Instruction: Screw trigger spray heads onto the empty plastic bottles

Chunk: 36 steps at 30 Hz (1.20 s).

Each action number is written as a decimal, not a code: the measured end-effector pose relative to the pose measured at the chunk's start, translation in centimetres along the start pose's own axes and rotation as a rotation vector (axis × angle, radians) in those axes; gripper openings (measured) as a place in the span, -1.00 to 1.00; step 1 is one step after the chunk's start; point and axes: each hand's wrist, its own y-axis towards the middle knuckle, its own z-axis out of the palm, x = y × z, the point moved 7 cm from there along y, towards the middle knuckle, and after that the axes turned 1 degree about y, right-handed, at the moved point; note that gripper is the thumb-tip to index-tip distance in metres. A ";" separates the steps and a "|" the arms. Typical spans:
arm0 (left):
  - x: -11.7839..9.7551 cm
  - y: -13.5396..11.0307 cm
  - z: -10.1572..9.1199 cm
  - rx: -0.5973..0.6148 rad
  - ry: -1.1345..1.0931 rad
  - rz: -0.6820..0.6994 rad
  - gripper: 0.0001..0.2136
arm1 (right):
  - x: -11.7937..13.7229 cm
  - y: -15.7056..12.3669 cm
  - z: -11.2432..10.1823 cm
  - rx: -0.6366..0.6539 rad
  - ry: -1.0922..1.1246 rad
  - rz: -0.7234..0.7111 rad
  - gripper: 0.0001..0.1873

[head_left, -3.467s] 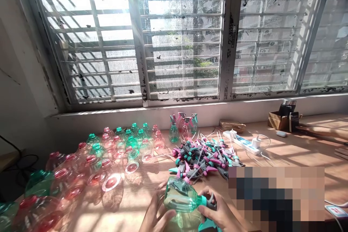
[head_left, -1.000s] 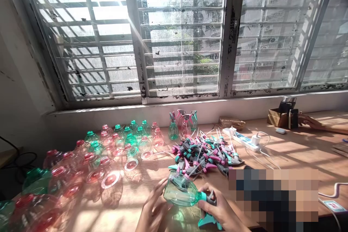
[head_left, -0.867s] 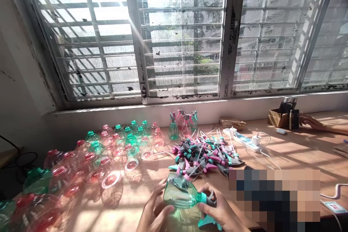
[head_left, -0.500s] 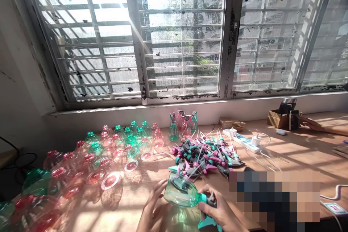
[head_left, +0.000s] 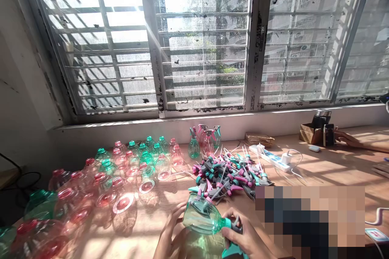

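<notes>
A clear green spray bottle (head_left: 202, 215) lies tilted on its side in the air above the table, its base to the left. My right hand (head_left: 243, 232) is closed around its neck and grey-and-teal trigger sprayer (head_left: 234, 251). Beside the base, my left hand (head_left: 172, 226) is held with fingers apart and curved; whether they touch the bottle I cannot tell. Just beyond the bottle lies a heap of loose trigger sprayers (head_left: 225, 174) in pink, teal and grey with thin white tubes.
Several open pink and green bottles (head_left: 117, 194) stand on the left of the wooden table. Several bottles with sprayers fitted (head_left: 194, 145) stand by the wall. A power strip (head_left: 270, 158), a cardboard box (head_left: 310, 133) and another person's hand (head_left: 348, 137) are at the right. A blurred patch covers the lower right.
Almost nothing differs. My right hand and the green bottle have stayed nearly in place, and the left hand remains beside the base.
</notes>
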 end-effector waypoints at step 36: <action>0.4 -0.9 0.6 0.038 -0.218 -0.259 -0.54 | -2.1 1.2 -0.3 0.044 0.070 -0.026 -0.46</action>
